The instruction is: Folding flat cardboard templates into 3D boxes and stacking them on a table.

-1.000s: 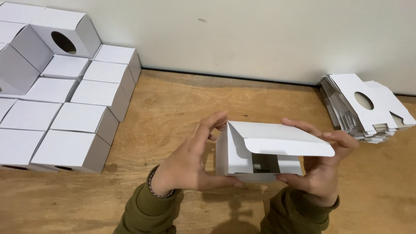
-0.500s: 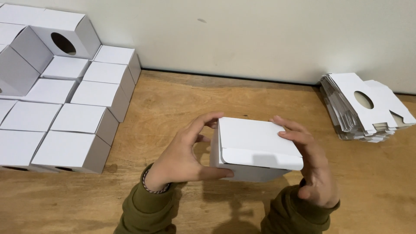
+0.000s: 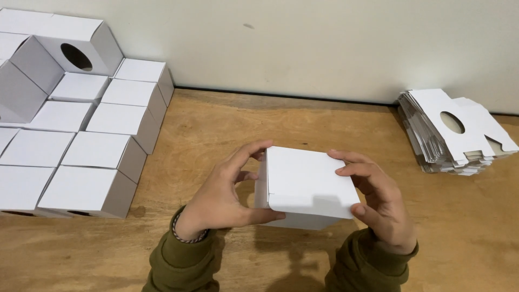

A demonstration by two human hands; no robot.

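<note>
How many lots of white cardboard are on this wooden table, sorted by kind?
Folded box, held between left hand and right hand: 1
Heap of folded boxes at the left, cut off by the frame: 1
Stack of flat blanks at the right: 1
Total: 3

A closed white cardboard box (image 3: 308, 184) is held above the desk (image 3: 216, 124) between the left hand (image 3: 219, 197) and the right hand (image 3: 378, 200). Folded white boxes (image 3: 81, 140) are stacked in rows at the left, one showing a round hole (image 3: 75, 57). A pile of flat white box blanks (image 3: 448, 132) with an oval cut-out is seen at the right by the wall.
</note>
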